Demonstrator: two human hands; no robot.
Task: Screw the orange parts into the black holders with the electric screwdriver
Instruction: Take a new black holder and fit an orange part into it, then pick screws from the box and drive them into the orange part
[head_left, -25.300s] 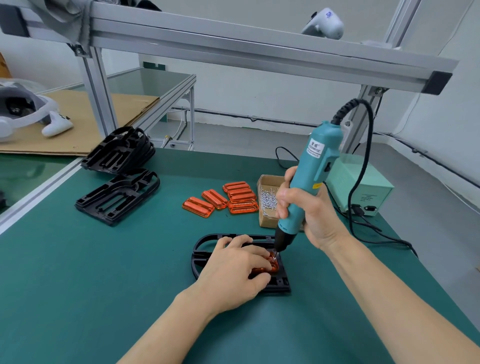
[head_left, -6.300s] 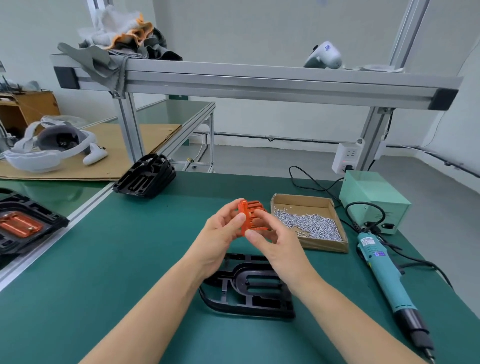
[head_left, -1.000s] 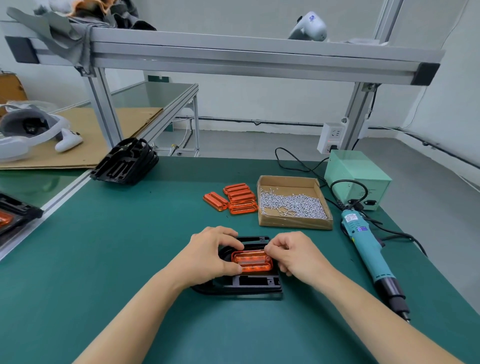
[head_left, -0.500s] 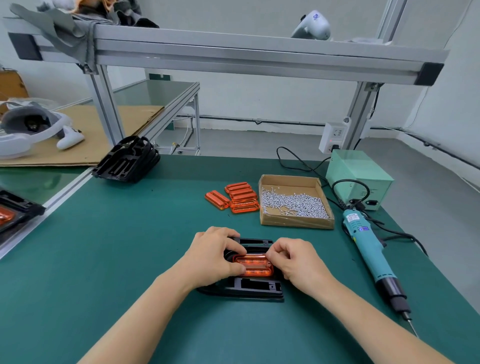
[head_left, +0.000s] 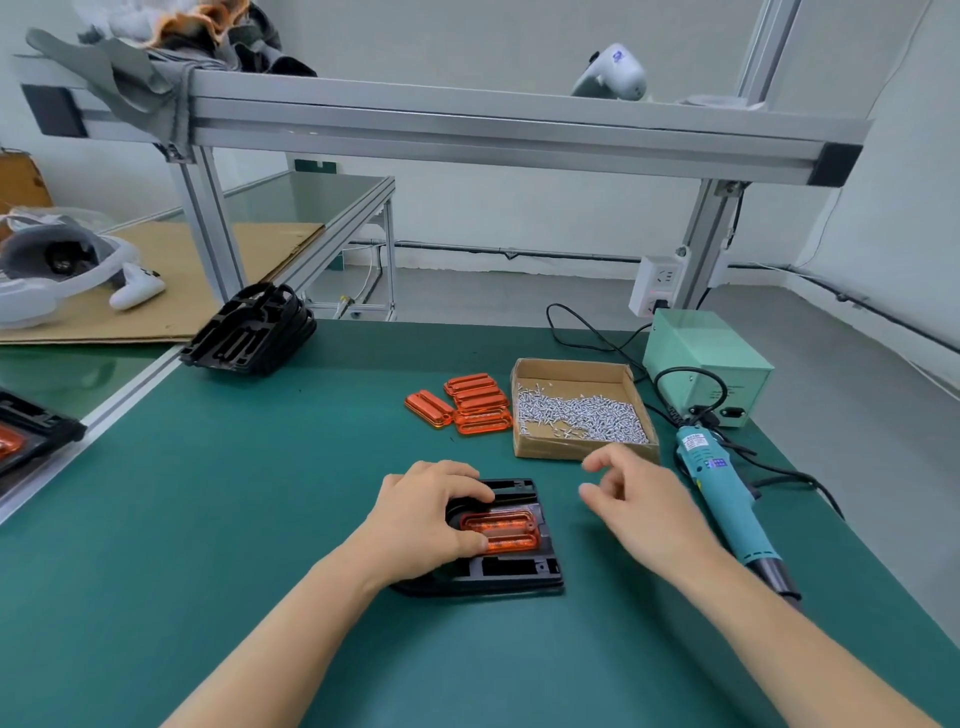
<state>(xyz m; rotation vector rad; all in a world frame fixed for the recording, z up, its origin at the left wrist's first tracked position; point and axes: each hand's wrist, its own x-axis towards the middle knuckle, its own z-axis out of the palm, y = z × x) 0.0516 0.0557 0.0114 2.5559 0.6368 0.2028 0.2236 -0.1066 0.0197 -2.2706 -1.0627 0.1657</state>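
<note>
Orange part (head_left: 500, 530) seated in black holder (head_left: 511, 569), left hand (head_left: 423, 525) fingers curled on both; right hand (head_left: 636, 506) just right of it, fingers loose, grasping nothing

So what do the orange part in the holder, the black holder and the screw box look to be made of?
Orange part: looks like translucent glossy plastic; light glows through its ribs.
Black holder: probably matte moulded plastic, judging by its dull surface and cut-out slots.
Box: plain brown cardboard with raw folded walls.
Screws: seemingly bright metal, with a silver shine.
</note>
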